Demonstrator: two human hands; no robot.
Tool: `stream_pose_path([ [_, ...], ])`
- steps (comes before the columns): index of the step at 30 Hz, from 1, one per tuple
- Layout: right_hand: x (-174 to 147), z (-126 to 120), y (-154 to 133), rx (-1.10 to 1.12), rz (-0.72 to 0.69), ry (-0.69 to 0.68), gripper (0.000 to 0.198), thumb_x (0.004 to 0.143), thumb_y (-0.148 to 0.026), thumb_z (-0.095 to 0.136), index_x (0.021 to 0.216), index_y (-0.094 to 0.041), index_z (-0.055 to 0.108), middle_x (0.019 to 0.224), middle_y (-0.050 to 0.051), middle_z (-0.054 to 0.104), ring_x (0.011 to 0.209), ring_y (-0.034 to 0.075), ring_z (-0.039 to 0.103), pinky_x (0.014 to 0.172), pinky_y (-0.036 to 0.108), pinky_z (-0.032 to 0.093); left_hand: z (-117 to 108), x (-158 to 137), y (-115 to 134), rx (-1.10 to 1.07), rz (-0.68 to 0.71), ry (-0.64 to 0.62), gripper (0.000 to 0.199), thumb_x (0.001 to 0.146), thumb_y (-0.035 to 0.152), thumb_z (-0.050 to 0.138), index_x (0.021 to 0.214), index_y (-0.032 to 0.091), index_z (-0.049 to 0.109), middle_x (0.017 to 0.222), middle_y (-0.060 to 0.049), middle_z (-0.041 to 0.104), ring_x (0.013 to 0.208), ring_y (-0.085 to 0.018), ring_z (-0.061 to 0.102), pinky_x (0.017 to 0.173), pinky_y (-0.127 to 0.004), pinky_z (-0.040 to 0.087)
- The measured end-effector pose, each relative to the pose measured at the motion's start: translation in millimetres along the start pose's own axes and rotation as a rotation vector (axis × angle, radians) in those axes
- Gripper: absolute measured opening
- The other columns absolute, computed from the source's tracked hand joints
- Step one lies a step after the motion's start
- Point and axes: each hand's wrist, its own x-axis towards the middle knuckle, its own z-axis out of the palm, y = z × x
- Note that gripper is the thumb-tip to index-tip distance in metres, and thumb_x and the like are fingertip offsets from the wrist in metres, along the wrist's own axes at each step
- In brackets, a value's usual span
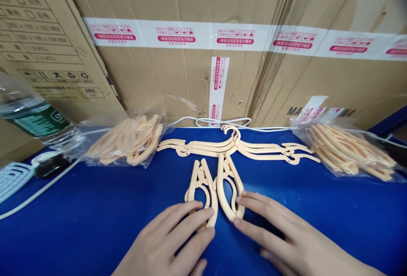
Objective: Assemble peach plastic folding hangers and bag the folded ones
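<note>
Two folded beige plastic hangers lie side by side on the blue table, their upper ends close together. My left hand (178, 235) rests its outstretched fingertips on the left folded hanger (213, 195), covering its lower end. At the right folded hanger (222, 195), the spread fingertips of my right hand (286, 233) touch the right side and lower tip. Neither hand is wrapped around a hanger. Just beyond them, several unfolded beige hangers (210, 146) lie nested together, hooks pointing away from me.
Clear plastic bags of folded hangers sit at left (127, 142) and right (349, 149). A water bottle (38, 117) leans in at the far left, near a white slotted object (14, 178). White cable (190, 119) runs along the back, before taped cardboard boxes (178, 81).
</note>
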Motion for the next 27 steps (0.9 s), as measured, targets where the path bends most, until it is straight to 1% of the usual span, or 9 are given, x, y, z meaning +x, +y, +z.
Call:
stream_pose_path([
  [4,-0.9,1.2,2.1,-0.005,-0.031,0.002,0.049,0.088,-0.016,0.061,0.137,-0.022,0.058,0.14,0.01,0.058,0.132,0.026,0.05,0.108,0.042,0.041,-1.5,-1.2,-0.9,-0.024,-0.029,0.0,0.021,0.086,0.016,0.059,0.101,0.02,0.073,0.111,-0.003,0.076,0.101,-0.023,0.072,0.087,-0.033,0.062],
  [5,-1.0,1.0,2.5,-0.007,-0.036,0.0,0.05,0.088,-0.017,0.062,0.137,-0.022,0.058,0.14,0.01,0.058,0.132,0.027,0.051,0.108,0.042,0.041,-1.5,-1.1,-1.0,-0.032,-0.037,-0.006,0.021,0.085,0.015,0.059,0.101,0.02,0.072,0.112,-0.003,0.076,0.102,-0.023,0.072,0.087,-0.033,0.062],
  [9,-1.4,1.3,3.2,-0.018,-0.02,0.002,0.049,0.089,-0.019,0.063,0.137,-0.023,0.057,0.139,0.01,0.058,0.132,0.027,0.051,0.109,0.042,0.041,-0.1,0.9,-1.3,-0.058,-0.048,0.04,0.02,0.086,0.014,0.056,0.098,0.02,0.072,0.109,-0.004,0.076,0.102,-0.022,0.072,0.087,-0.03,0.062],
  [11,-1.5,2.0,3.4,-0.025,-0.025,-0.001,0.046,0.091,-0.023,0.063,0.137,-0.024,0.058,0.138,0.009,0.06,0.132,0.026,0.051,0.109,0.042,0.041,0.7,1.6,-1.8,-0.053,-0.053,0.024,0.02,0.085,0.015,0.058,0.098,0.02,0.071,0.11,-0.004,0.076,0.103,-0.022,0.071,0.087,-0.031,0.062],
  [14,-1.5,2.4,4.0,-0.022,-0.031,0.0,0.043,0.093,-0.027,0.063,0.136,-0.025,0.059,0.136,0.008,0.061,0.131,0.025,0.052,0.111,0.041,0.041,1.4,0.2,-2.3,-0.05,-0.066,0.042,0.019,0.085,0.015,0.057,0.097,0.021,0.071,0.111,-0.003,0.076,0.102,-0.023,0.072,0.086,-0.032,0.062],
  [16,-1.8,2.2,4.1,-0.01,-0.033,0.001,0.043,0.092,-0.027,0.063,0.136,-0.025,0.058,0.136,0.008,0.061,0.131,0.025,0.052,0.111,0.041,0.04,1.3,-2.1,-1.8,-0.059,-0.083,0.033,0.02,0.085,0.014,0.057,0.098,0.021,0.071,0.112,-0.003,0.075,0.104,-0.023,0.071,0.088,-0.033,0.062],
  [19,-3.0,3.5,3.4,0.019,-0.025,0.023,0.042,0.094,-0.028,0.062,0.135,-0.025,0.059,0.136,0.008,0.061,0.132,0.024,0.051,0.113,0.04,0.039,1.1,-5.2,-0.1,-0.07,-0.117,-0.022,0.022,0.085,0.013,0.059,0.102,0.023,0.07,0.117,-0.002,0.074,0.11,-0.023,0.068,0.093,-0.034,0.059],
  [24,-5.3,9.0,2.4,0.077,0.006,0.076,0.037,0.097,-0.031,0.057,0.133,-0.026,0.06,0.136,0.008,0.061,0.133,0.024,0.05,0.114,0.039,0.037,2.8,-7.5,-0.3,-0.105,-0.168,-0.004,0.023,0.087,0.014,0.057,0.103,0.024,0.069,0.118,-0.002,0.073,0.112,-0.023,0.067,0.096,-0.034,0.058],
  [27,-5.4,8.3,2.5,0.097,0.008,0.066,0.034,0.098,-0.031,0.055,0.131,-0.026,0.062,0.137,0.009,0.06,0.133,0.024,0.05,0.113,0.038,0.038,3.9,-8.6,-2.4,-0.107,-0.139,-0.014,0.022,0.086,0.014,0.059,0.103,0.024,0.069,0.119,-0.002,0.073,0.113,-0.023,0.067,0.097,-0.033,0.057],
])
